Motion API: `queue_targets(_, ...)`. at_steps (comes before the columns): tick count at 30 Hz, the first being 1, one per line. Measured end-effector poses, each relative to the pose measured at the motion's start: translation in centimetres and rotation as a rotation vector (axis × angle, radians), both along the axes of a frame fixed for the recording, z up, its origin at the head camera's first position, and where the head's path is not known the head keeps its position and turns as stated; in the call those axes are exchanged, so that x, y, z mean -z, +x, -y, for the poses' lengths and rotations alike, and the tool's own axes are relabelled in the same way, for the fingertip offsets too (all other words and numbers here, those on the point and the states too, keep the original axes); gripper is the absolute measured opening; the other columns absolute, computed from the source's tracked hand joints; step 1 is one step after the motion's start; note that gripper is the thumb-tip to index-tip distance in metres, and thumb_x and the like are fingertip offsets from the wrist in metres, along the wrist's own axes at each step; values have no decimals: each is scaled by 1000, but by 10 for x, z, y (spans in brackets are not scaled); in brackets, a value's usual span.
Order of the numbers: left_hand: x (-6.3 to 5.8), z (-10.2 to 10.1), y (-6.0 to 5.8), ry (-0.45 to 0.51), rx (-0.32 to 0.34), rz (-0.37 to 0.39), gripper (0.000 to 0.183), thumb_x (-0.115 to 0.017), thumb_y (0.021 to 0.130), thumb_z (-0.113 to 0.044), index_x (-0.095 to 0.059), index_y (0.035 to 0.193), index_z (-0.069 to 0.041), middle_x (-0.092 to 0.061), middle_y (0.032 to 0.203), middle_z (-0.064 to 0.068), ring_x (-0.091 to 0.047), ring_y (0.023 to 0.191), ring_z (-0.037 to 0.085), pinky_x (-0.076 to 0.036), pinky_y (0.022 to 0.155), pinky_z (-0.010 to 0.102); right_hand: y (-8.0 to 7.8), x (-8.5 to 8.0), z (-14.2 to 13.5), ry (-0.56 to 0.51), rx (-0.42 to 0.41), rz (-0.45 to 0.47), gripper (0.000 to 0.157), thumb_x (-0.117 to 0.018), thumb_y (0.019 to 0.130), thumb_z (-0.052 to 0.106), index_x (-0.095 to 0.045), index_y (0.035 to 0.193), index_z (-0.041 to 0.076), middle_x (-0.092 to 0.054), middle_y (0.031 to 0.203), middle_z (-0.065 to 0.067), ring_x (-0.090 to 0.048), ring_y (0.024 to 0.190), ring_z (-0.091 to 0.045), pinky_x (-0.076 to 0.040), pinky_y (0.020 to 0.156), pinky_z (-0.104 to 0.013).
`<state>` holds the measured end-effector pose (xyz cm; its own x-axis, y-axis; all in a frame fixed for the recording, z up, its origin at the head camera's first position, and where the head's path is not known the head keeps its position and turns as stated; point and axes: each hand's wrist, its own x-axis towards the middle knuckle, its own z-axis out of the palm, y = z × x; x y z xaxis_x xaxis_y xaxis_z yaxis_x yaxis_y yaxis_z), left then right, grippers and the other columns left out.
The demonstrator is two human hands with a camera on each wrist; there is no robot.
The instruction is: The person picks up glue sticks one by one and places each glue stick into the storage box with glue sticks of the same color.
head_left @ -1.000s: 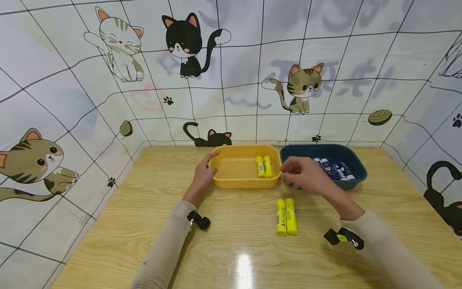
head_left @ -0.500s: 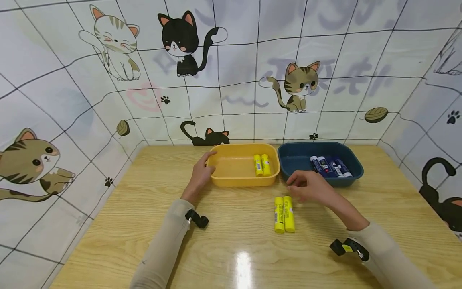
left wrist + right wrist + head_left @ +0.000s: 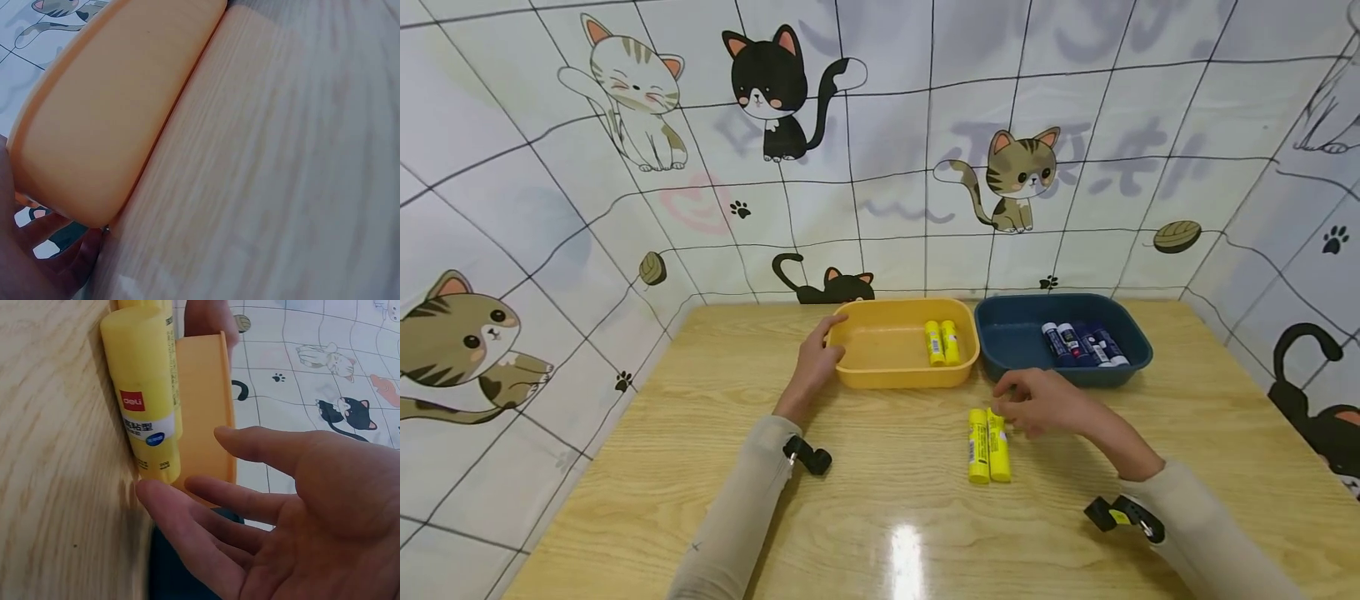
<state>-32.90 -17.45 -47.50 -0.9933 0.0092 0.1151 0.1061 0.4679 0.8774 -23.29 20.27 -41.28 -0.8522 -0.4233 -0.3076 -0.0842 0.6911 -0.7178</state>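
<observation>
Two yellow glue sticks (image 3: 988,446) lie side by side on the wooden table in front of the tubs. My right hand (image 3: 1043,402) is at their far end, thumb and fingers apart with nothing between them. In the right wrist view a fingertip is right at the end of the nearer glue stick (image 3: 142,394), which bears a red label patch. My left hand (image 3: 817,357) holds the left end of the yellow tub (image 3: 906,379), thumb at the rim and fingers round the end wall. Two more yellow glue sticks (image 3: 942,343) lie inside this tub, at its right.
A dark blue tub (image 3: 1011,337) stands right of the yellow one, with several dark blue glue sticks (image 3: 1084,345) in its right half. Behind both tubs rises a white wall cover (image 3: 895,150) with cat drawings and grid lines.
My right hand has moved from beside the yellow tub's right rim, down toward me to the two glue sticks on the table. The left hand has stayed at the tub.
</observation>
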Motion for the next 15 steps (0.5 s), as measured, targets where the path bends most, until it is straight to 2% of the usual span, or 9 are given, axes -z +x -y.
queue_targets(4, 0, 0, -1, 13, -7, -6, 66, -51, 85, -5, -55, 148, -24, -50, 155, 10, -55, 117, 30, -46, 86, 35, -1, 4, 2, -12, 2, 58, 47, -69, 98, 31, -59, 132, 1, -67, 88, -10, -64, 72, -19, -60, 66, -36)
queue_targets(15, -2, -1, 1, 19, -2, 17, 66, -52, 85, -5, -55, 149, -23, -49, 157, 13, -60, 115, 31, -47, 80, 29, -5, 16, -1, -5, -48, 98, 51, -71, 96, 34, -57, 134, 3, -66, 83, -7, -65, 69, -18, -61, 65, -35)
